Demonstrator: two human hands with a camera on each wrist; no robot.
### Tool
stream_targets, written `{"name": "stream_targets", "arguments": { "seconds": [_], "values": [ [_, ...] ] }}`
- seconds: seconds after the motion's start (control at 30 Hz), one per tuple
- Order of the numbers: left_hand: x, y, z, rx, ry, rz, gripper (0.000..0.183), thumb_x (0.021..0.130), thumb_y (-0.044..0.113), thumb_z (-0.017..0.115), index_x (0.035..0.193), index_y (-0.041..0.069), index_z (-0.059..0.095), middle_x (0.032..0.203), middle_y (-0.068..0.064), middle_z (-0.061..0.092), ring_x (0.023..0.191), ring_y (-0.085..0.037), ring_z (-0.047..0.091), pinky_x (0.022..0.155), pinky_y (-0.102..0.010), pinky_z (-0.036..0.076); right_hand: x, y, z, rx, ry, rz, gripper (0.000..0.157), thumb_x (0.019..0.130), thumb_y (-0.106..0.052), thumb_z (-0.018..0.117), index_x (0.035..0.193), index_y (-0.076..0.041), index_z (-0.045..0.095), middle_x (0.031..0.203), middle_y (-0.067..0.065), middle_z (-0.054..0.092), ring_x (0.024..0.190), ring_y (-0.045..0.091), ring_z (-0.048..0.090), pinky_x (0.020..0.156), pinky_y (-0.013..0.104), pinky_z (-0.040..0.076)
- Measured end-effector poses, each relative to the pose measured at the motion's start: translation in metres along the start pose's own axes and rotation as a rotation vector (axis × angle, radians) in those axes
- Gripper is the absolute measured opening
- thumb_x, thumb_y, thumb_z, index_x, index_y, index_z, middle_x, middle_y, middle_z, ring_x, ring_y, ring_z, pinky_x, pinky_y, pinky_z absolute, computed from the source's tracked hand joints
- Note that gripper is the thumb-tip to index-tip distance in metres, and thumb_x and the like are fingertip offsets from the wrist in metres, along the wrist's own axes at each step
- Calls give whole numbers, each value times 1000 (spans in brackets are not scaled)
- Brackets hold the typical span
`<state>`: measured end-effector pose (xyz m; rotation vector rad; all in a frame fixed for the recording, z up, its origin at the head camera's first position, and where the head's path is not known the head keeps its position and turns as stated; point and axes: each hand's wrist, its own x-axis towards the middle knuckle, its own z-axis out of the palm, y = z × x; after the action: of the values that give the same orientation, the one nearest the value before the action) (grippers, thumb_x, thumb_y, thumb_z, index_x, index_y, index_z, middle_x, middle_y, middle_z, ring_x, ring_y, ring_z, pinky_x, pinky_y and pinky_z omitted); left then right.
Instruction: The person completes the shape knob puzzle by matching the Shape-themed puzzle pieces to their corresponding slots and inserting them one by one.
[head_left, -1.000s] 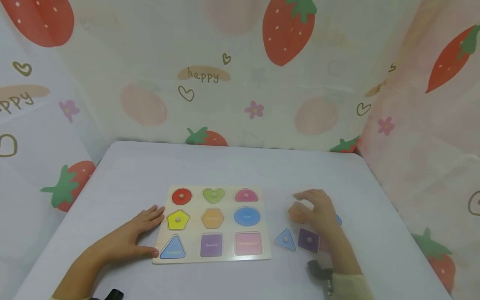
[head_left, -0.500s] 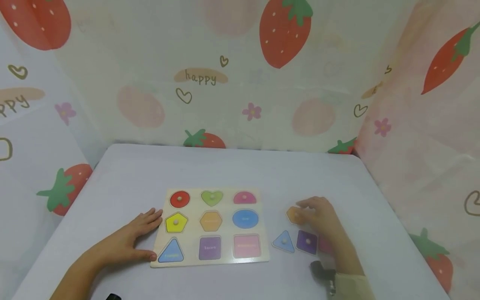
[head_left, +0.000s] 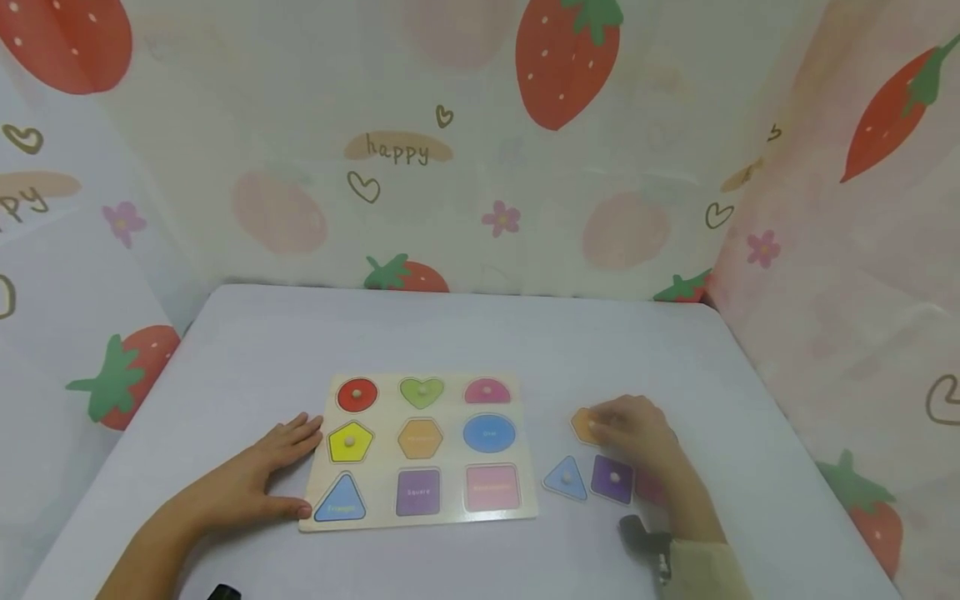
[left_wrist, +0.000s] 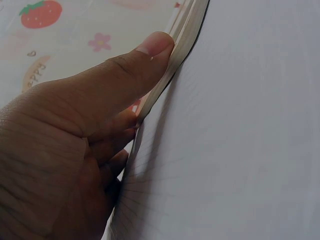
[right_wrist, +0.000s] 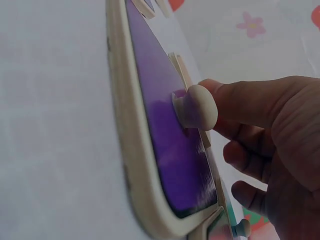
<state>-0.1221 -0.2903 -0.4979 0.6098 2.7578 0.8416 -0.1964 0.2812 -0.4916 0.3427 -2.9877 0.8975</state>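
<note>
Since the frame one second back, your right hand (head_left: 637,429) has come down at the orange hexagon piece (head_left: 582,425), its thumb and finger drawn together from a wider spread. Your left hand (head_left: 273,458) keeps its place at the puzzle board (head_left: 386,437).

Right: thumb and fingertips are closed on the hexagon piece, which lies on the table (head_left: 420,333) to the right of the board. In the right wrist view the knob of the purple square piece (right_wrist: 175,170) covers your fingertips, so how the hexagon is pinched cannot be read for certain. Left: fingers loosely extended along the board's left edge, thumb against its near left corner; you have nothing gripped there.

Near your right hand, the blue triangle piece (head_left: 557,482) and the purple square sit side by side; a pink piece (head_left: 651,490) shows partly under your forearm. On the board, the circle, heart, half-round and pentagon carry knobs; the other five shapes lie flat, "Square" legible on one.

Surface: white covering, smooth, far corners rounded; a bright glare marks the board's near edge. Room: the back wall (head_left: 450,187) is pale cloth printed with strawberries, outlined hearts, pink flowers and the word "happy". The same pattern runs down both sides, whiter on your left, pinker on your right.
</note>
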Motion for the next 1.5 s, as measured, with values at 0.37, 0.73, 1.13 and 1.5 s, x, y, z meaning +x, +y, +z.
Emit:
{"name": "stream_targets", "arguments": {
  "seconds": [0.37, 0.73, 1.13, 1.5],
  "values": [
    [2, -3, 1, -1, 5, 22, 106, 71, 69, 80, 156, 16, 45, 168, -6, 31, 155, -45, 19, 103, 4, -4, 0, -5, 2, 18, -1, -31, 21, 92, -21, 76, 110, -11, 79, 106, 7, 78, 104, 34, 69, 95, 58, 53],
    [1, 0, 1, -5, 4, 4, 106, 71, 70, 80, 157, 19, 44, 168, -4, 30, 155, -44, 19, 115, -7, 1, 4, -11, -2, 20, 4, 29, 20, 92, -21, 75, 109, -12, 79, 106, 6, 77, 106, 32, 67, 93, 56, 53],
    [1, 0, -1, -2, 5, -17, 107, 71, 69, 81, 158, 20, 43, 169, -4, 29, 156, -43, 18, 124, -55, 20, 20, -63, -17, 53, 161, -146, 8, 94, -20, 74, 98, -14, 79, 106, 4, 77, 107, 29, 60, 98, 58, 38],
    [1, -2, 0, -2, -6, -17, 107, 70, 72, 79, 157, 19, 45, 169, -2, 29, 156, -42, 19, 118, -66, 25, 38, -114, -13, 53, 198, -211, 12, 92, -20, 77, 102, -13, 78, 104, 4, 76, 106, 26, 58, 97, 54, 33]
  ]
}}
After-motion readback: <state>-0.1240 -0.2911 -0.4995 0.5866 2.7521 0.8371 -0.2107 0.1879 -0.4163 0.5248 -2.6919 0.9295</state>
